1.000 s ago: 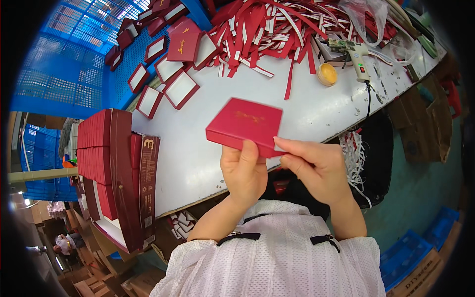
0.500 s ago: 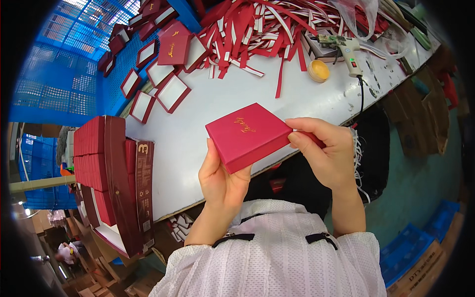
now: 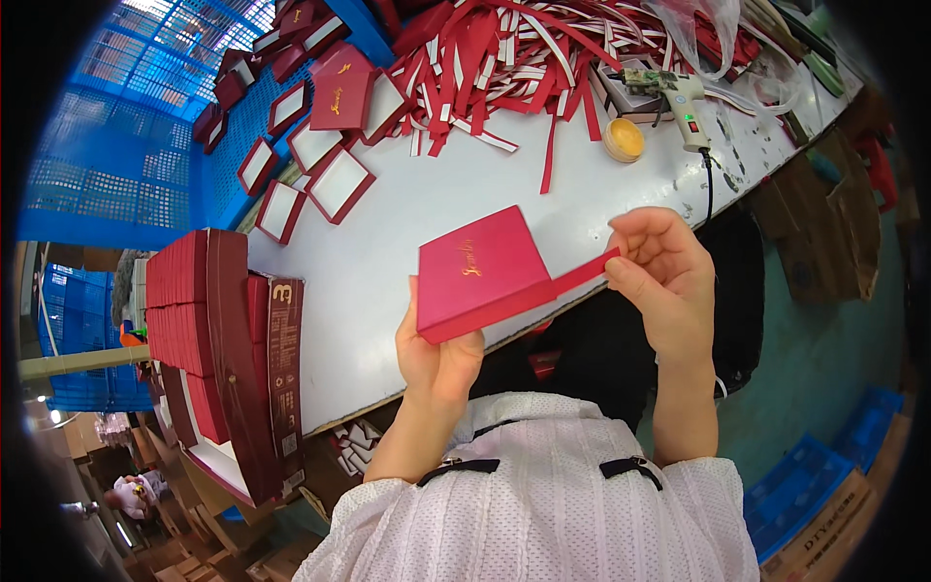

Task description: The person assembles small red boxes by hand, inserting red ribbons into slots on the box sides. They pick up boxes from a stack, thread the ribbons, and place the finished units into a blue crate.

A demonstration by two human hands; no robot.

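A red gift box (image 3: 480, 276) with gold lettering on its top is held up over the near edge of the table. My left hand (image 3: 436, 354) grips it from below at its near left corner, thumb along the left side. From the box's right side a narrow red strip (image 3: 582, 276) runs outward. My right hand (image 3: 664, 276) pinches the free end of that strip between thumb and fingertips, apart from the box. Where the strip joins the box cannot be made out clearly.
A heap of red and white strips (image 3: 514, 68) covers the table's far side. Open red boxes (image 3: 337, 184) lie at the far left. A glue gun (image 3: 687, 112) and a round yellow tub (image 3: 623, 141) lie far right. A carton of stacked red boxes (image 3: 179, 320) stands left.
My right hand has moved right, away from the box, with the strip's end, so more strip shows. The box has turned slightly and shifted a little left.
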